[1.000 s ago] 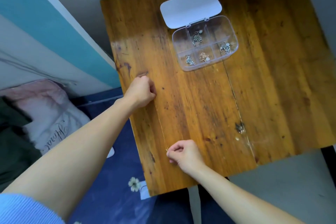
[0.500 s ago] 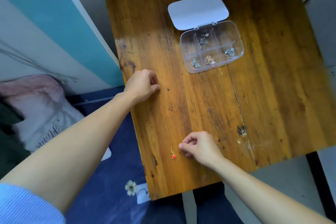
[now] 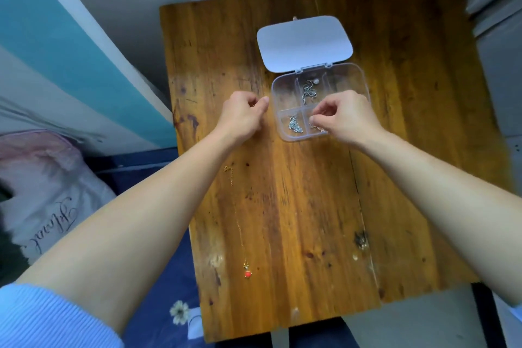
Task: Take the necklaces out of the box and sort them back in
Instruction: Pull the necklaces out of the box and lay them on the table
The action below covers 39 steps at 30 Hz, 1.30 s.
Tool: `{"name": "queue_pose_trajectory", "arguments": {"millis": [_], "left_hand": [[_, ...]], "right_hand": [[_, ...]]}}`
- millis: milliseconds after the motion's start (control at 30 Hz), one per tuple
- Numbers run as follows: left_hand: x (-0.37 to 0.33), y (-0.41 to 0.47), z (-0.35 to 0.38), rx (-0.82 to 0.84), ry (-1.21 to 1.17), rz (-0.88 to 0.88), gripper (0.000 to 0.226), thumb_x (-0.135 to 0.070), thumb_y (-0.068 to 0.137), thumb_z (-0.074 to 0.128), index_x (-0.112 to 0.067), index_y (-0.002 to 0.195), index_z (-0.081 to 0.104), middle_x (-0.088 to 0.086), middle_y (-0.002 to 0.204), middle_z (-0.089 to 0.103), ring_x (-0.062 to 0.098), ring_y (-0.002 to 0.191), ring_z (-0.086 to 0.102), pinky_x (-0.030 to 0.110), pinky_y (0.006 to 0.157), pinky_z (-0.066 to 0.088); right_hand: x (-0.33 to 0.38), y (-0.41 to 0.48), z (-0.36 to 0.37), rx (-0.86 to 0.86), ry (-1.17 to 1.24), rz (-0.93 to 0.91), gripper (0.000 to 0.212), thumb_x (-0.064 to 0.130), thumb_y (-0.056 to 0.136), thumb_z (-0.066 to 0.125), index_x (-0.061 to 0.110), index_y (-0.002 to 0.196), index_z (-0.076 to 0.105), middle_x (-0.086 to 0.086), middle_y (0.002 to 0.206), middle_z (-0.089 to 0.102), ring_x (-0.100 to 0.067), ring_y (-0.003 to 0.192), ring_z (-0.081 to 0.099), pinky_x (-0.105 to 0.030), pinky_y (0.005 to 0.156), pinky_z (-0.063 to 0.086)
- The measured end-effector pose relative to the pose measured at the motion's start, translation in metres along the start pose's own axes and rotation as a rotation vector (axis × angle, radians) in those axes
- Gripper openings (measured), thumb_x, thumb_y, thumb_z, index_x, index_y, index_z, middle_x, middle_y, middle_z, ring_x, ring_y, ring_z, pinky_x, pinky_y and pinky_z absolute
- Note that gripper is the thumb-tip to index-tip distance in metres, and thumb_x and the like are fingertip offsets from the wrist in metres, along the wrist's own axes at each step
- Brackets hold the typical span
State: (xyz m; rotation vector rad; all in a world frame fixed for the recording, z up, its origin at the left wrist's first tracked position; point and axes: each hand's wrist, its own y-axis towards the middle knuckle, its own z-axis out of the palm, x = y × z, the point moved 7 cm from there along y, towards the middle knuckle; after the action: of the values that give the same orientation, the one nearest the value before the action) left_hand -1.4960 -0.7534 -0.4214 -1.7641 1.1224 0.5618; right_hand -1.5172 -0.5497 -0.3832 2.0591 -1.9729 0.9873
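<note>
A clear compartment box (image 3: 275, 93) lies on the wooden table (image 3: 296, 206), its white lid (image 3: 305, 42) folded open behind it. Silver necklaces sit in its back middle cell (image 3: 309, 92) and its front left cell (image 3: 295, 124). My right hand (image 3: 346, 117) hovers over the box's front, thumb and forefinger pinched at a rose-gold necklace (image 3: 319, 129); whether they grip it is unclear. It hides the box's right cells. My left hand (image 3: 243, 117) is loosely curled just left of the box, with nothing in it. A gold necklace (image 3: 238, 223) with a red pendant (image 3: 247, 273) lies stretched out along the table's left side.
The table's left edge borders a bed with a navy floral sheet (image 3: 158, 305) and a pink pillow (image 3: 42, 192). A teal and white wall (image 3: 70, 51) rises on the left. A dark knot (image 3: 361, 240) marks the wood at the front right.
Both hands let go of the gold necklace, which now lies on the table. They moved away from me to the box, the right one over its front cells.
</note>
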Motion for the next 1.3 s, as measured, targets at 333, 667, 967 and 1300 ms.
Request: {"name": "queue_pose_trajectory", "arguments": {"millis": [333,667,967,1300], "left_hand": [[-0.002,0.020,0.012,0.025,-0.088,-0.073,0.043,-0.038,0.095,0.056,0.004,0.093,0.062,0.014,0.072,0.066,0.025,0.060,0.063,0.033,0.058,0.053],[0.002,0.019,0.013,0.005,-0.140,-0.050,0.040,-0.040,0.094,0.057,-0.001,0.091,0.063,0.014,0.075,0.068,0.019,0.058,0.061,0.030,0.055,0.051],[0.006,0.019,0.013,-0.013,-0.158,-0.057,0.041,-0.041,0.093,0.058,-0.001,0.093,0.064,0.011,0.074,0.068,0.015,0.056,0.060,0.024,0.050,0.050],[0.009,0.020,0.013,0.000,-0.176,-0.075,0.034,-0.044,0.091,0.060,-0.011,0.085,0.064,0.008,0.073,0.070,0.011,0.054,0.062,0.022,0.049,0.049]], "right_hand": [[0.024,0.028,0.033,0.037,-0.497,-0.326,0.033,0.055,0.073,0.066,0.028,0.091,0.073,-0.006,0.088,0.072,-0.031,0.087,0.065,-0.030,0.062,0.034],[0.017,0.025,0.037,0.055,-0.384,-0.255,0.016,0.039,0.080,0.066,0.026,0.086,0.071,-0.006,0.091,0.071,-0.033,0.089,0.063,-0.032,0.063,0.032],[0.018,0.025,0.040,0.116,-0.432,-0.309,0.015,0.032,0.083,0.056,0.023,0.090,0.067,-0.009,0.091,0.070,-0.035,0.087,0.062,-0.033,0.062,0.033],[-0.011,0.018,0.006,0.225,0.748,0.091,0.019,0.010,0.086,0.063,0.018,0.070,0.071,-0.010,0.086,0.074,-0.017,0.080,0.068,-0.025,0.055,0.048]]}}
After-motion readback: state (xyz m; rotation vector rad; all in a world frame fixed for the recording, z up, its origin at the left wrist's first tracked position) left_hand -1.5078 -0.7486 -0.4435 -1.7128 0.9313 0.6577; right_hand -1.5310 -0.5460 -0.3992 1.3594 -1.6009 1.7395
